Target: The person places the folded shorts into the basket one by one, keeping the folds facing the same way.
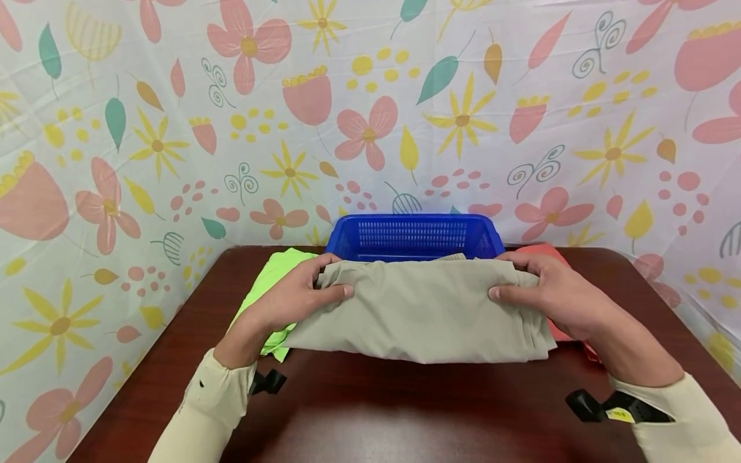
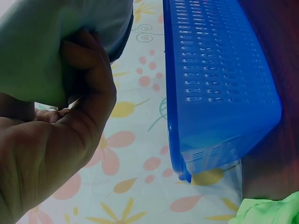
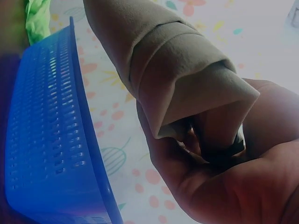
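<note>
A folded beige cloth (image 1: 428, 315) is held up above the table in front of the basket, layered in several folds. My left hand (image 1: 301, 289) grips its upper left corner, thumb on the near face and fingers behind. At the upper right corner my right hand (image 1: 556, 296) pinches it the same way. The right wrist view shows the folded end of the cloth (image 3: 182, 70) between thumb and fingers. Behind the cloth stands a blue plastic basket (image 1: 413, 235), its lower front hidden by the cloth.
A bright green cloth (image 1: 272, 276) lies on the brown table (image 1: 370, 411) left of the basket. To the right lies a red cloth (image 1: 547, 251), partly hidden behind my right hand. A flower-patterned sheet (image 1: 370, 128) hangs behind the table and on its left.
</note>
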A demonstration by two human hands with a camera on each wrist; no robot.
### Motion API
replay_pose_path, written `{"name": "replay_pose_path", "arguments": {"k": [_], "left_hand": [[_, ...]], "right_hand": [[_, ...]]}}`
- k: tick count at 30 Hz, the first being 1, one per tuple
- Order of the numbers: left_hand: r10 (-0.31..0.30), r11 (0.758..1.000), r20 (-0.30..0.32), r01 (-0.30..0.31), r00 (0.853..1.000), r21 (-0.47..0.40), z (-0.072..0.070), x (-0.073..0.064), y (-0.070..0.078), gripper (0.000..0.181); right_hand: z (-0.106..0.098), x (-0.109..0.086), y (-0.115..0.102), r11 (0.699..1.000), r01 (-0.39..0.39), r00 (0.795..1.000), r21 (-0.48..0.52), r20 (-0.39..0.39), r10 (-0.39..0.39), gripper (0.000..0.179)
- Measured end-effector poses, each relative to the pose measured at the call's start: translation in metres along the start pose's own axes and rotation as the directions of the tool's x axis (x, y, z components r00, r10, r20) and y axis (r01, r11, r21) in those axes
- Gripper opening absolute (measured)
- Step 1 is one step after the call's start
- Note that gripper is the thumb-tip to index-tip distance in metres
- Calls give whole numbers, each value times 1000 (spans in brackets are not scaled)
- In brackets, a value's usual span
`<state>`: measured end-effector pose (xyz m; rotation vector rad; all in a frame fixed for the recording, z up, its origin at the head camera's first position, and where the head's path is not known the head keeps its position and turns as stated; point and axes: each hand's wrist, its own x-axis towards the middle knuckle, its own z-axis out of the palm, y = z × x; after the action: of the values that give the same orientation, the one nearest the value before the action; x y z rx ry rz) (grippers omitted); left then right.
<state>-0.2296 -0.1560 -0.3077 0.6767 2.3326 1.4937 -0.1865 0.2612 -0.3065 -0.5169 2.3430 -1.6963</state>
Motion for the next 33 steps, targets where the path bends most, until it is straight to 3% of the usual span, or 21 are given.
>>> {"name": "replay_pose_path", "arguments": {"k": [8, 18, 33], "left_hand": [[-9, 1000, -18, 8, 1000, -27, -2, 6, 1, 29], [1, 1000, -50, -2, 999, -30, -4, 16, 1, 26], [18, 1000, -95, -20, 995, -21, -10, 25, 2, 29]], "right_hand": [[-2, 7, 0, 998, 59, 998, -33, -32, -60, 32], [-5, 14, -3, 998, -28, 999, 63, -45, 30, 33], [-9, 26, -5, 988, -22, 998, 150, -54, 30, 32]]}}
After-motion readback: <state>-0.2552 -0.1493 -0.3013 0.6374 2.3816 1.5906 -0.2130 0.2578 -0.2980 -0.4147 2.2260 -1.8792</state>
